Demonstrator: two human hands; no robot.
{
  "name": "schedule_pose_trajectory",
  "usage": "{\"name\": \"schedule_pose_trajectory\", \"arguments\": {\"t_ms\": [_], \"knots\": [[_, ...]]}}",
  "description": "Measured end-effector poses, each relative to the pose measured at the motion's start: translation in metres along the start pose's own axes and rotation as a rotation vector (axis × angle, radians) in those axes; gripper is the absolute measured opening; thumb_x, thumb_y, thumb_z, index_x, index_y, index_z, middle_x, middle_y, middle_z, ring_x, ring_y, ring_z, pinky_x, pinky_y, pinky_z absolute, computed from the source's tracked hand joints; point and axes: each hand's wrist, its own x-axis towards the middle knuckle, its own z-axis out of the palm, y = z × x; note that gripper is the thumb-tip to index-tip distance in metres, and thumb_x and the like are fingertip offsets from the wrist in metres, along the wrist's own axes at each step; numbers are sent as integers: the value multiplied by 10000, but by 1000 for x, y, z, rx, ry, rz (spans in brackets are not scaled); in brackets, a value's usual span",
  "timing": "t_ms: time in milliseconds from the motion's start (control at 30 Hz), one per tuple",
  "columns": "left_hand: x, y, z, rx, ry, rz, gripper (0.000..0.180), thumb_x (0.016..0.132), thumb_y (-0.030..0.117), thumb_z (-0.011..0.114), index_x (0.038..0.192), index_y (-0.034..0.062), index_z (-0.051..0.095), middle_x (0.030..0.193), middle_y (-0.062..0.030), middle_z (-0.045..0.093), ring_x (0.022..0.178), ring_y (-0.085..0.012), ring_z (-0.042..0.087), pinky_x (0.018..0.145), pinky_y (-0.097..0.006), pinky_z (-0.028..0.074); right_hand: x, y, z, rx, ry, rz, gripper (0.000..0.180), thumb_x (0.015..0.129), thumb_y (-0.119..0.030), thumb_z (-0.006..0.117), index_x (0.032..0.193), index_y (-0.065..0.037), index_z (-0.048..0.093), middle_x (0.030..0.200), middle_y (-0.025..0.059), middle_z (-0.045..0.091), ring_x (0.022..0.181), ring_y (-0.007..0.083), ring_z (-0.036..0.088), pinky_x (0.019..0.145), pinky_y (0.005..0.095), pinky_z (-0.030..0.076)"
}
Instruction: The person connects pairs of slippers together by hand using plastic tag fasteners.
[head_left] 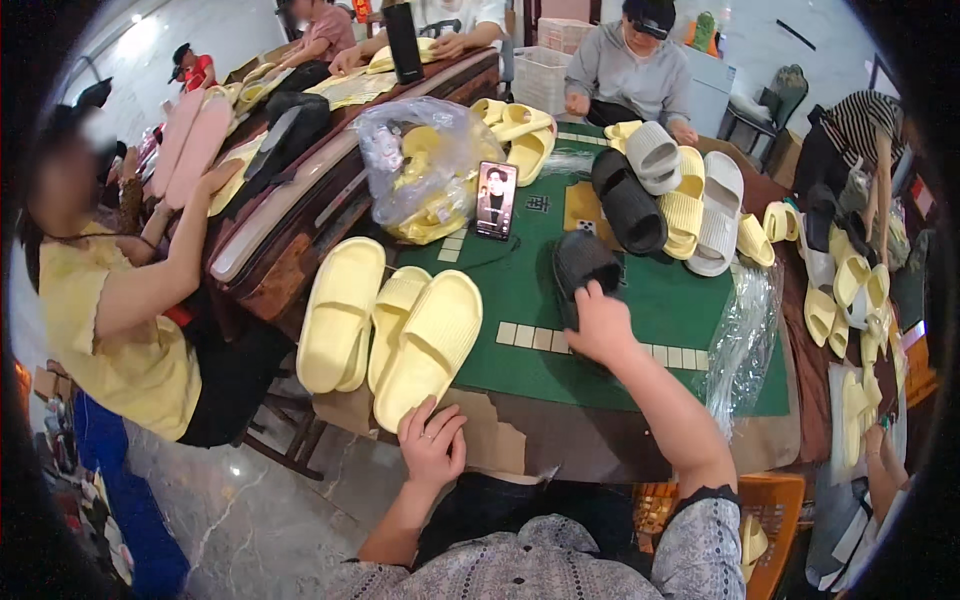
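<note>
here the black slipper [583,268] lies on the green counter [690,300], the right hand [600,325] closing its grip on its heel; the left hand [432,445] rests open, touching a yellow slipper [430,345]. pairing looks under way; lifting calls for a firm hold.

Grey marble floor [250,520] (glossy), green-topped table [700,300], pale walls [180,40]
</note>
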Motion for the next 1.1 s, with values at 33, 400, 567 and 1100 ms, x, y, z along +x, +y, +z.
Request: {"name": "schedule_pose_trajectory", "arguments": {"t_ms": [33, 400, 567, 1100], "knots": [[-2, -1, -5, 3, -10, -23, 154, 733, 115, 649, 883, 132, 683, 1040, -16, 660, 1129, -292, 536, 934, -445, 384, -16, -9, -4, 17, -8, -51, 552, 688, -321, 751, 1072, -15, 499, 1082, 168, 507, 867, 331, 629, 733, 427, 527], [46, 63, 9, -370, 13, -15, 625, 791, 366, 694, 1301, 81, 472, 1348, -212, 424, 1275, -446, 355, 1038, -522, 334, -168, -49, -38, -15, -140, -328, 481, 656, -222, 747, 1051, -82, 511, 1069, 147, 468, 934, 338, 559, 693, 433, 523], [61, 78, 51, -269, -122, -260, 890, 720, 608, 668, 1381, 85, 381, 1377, -278, 369, 1306, -481, 283, 1047, -553, 301, -172, -41, -38, 39, -66, -365, 474, 631, -144, 675, 1084, -64, 560, 1259, 177, 458, 1054, 365, 503, 846, 452, 489], [53, 98, 50, -183, -35, -389, 900, 655, 622, 701, 1349, 121, 422, 1306, -231, 451, 1322, -434, 306, 949, -570, 406, -176, -54, 18, 255, 528, 194, 423, 733, -303, 707, 1053, -104, 514, 1097, 102, 525, 1096, 334, 470, 879, 488, 410]]}}
